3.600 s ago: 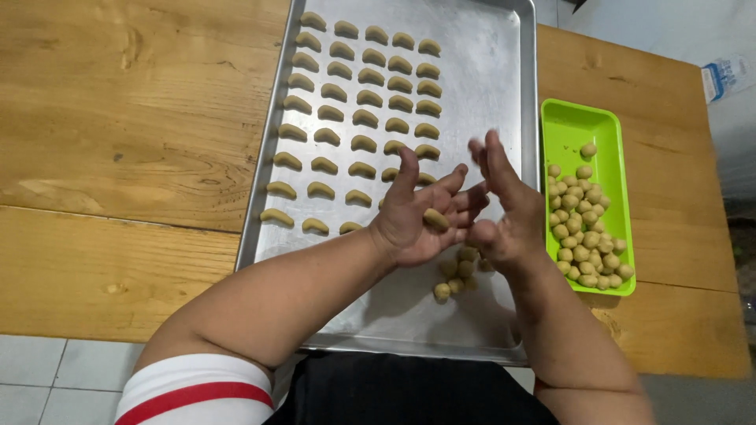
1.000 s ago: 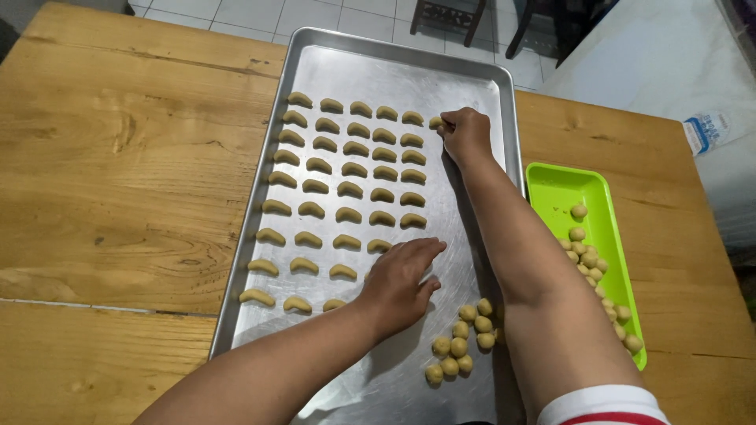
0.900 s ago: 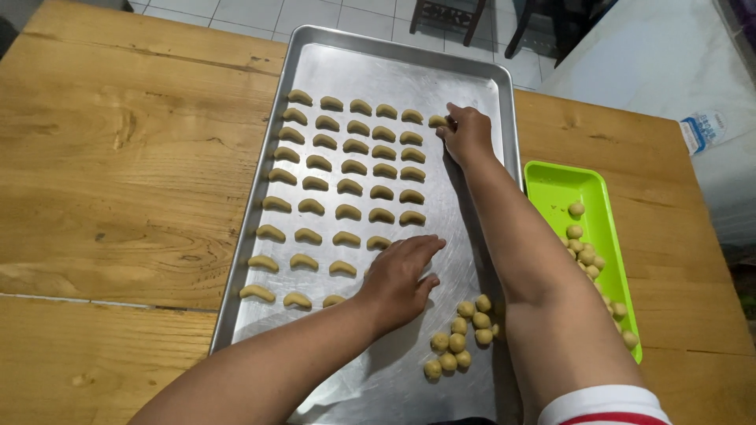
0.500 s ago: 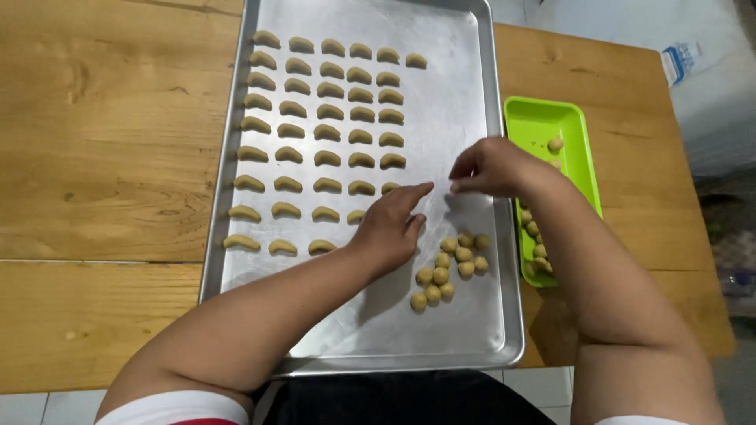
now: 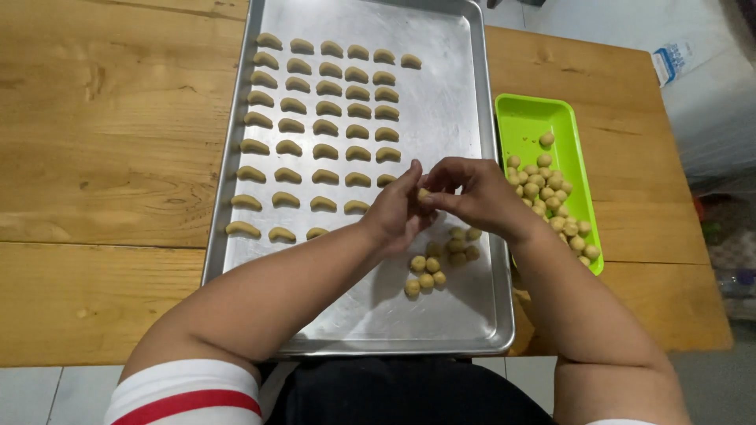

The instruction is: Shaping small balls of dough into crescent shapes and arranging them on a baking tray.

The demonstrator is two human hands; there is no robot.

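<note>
Wooden plank table [image 5: 110,157], honey-coloured, fills most of the view; pale tiled floor shows past its far right corner. Large rectangular silver metal baking tray [image 5: 449,94] lies lengthwise on it, top edge cut off by the frame.

Hard to make out: the small round ball of tan dough [image 5: 424,194] shows only as a sliver between the fingertips, most of it covered by both hands. One crescent in the fifth column is partly hidden behind the left hand. The right forearm covers the tray's right rim and the near corner of the narrow lime-green plastic tray [image 5: 535,126]. Small box at far right, blurred, is cut by the frame.

Left hand [image 5: 396,212] and right hand [image 5: 472,193] meet over the middle of the metal tray, fingertips pinching the ball from both sides, fingers curled rather than spread.

Rows of tan crescent-shaped dough pieces [image 5: 315,126] sit left of and beyond the hands. Loose cluster of dough balls [image 5: 437,260] lies on the tray just below the hands. More balls heaped in the green tray [image 5: 551,197], just beside the right wrist.
</note>
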